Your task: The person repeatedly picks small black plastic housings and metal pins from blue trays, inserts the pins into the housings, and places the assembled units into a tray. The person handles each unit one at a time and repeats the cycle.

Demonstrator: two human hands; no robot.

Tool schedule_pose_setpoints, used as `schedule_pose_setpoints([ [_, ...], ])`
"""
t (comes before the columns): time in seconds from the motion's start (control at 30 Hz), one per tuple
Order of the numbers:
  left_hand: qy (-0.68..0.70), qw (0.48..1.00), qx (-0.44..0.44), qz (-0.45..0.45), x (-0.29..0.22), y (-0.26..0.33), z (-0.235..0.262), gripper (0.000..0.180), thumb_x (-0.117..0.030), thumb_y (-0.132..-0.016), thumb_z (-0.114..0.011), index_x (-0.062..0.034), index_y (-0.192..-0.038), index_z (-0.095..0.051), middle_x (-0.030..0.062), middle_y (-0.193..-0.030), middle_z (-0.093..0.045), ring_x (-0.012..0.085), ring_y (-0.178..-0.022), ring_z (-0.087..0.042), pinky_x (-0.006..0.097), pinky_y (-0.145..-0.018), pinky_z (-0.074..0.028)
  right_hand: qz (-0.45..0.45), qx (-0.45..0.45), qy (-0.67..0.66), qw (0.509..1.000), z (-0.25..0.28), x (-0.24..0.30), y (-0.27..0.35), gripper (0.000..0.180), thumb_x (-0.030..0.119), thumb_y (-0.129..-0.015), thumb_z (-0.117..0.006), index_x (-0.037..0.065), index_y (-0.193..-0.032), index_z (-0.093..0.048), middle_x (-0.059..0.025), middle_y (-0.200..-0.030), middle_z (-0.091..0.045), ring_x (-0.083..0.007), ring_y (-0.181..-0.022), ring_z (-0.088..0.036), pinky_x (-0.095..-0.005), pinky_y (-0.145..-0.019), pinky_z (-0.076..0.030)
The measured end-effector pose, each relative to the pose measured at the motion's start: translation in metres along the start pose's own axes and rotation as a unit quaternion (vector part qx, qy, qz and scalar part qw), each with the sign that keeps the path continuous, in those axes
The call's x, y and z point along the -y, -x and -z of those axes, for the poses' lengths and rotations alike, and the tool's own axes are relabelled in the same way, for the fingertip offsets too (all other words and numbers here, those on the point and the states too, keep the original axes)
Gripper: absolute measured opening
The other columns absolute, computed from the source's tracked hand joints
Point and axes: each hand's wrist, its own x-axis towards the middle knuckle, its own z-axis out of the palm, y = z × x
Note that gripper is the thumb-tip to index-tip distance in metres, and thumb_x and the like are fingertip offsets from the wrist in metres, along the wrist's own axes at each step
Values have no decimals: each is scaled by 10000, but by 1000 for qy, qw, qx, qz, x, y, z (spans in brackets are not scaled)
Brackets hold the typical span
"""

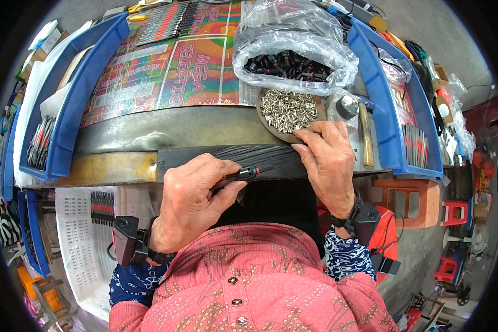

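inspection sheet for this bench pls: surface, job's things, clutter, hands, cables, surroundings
Surface: metal bench top with a black ribbed mat at its front edge and a colourful printed sheet behind.
Job's things: small black-and-red tool; brown dish of small silver metal pieces.
Clutter: clear plastic bag of black parts; blue trays both sides.
Hands: left hand grips the tool; right hand fingertips at the dish rim.
Cables: wire off the right wrist device.
Surroundings: white perforated crate lower left; orange stools right.
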Motion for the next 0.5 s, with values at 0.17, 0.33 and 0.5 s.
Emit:
schedule_pose_setpoints([
  [0.17,-2,1000,-4,-11,1,1,-2,234,-17,-738,-772,8,-945,-664,148,-790,-634,303,-631,-618,352,-549,-495,15,8,-4,1000,4,-1,-3,209,27,-721,-743,19,-920,-682,-99,-895,-597,-300,-847,-562,-393,-712,-482],
  [0.33,-13,1000,6,-12,-2,2,-1,226,-34,-741,-770,5,-937,-665,148,-797,-638,314,-654,-625,364,-566,-505,18,26,-15,999,7,-1,-7,163,20,-733,-725,47,-883,-666,-75,-859,-592,-298,-839,-558,-389,-711,-480],
  [0.5,-10,1000,9,-10,-4,7,-1,206,-54,-748,-764,-7,-922,-664,139,-788,-632,314,-666,-622,371,-577,-502,26,62,-47,997,11,-7,-13,115,20,-746,-700,39,-851,-655,-90,-843,-605,-310,-843,-554,-394,-740,-463],
])
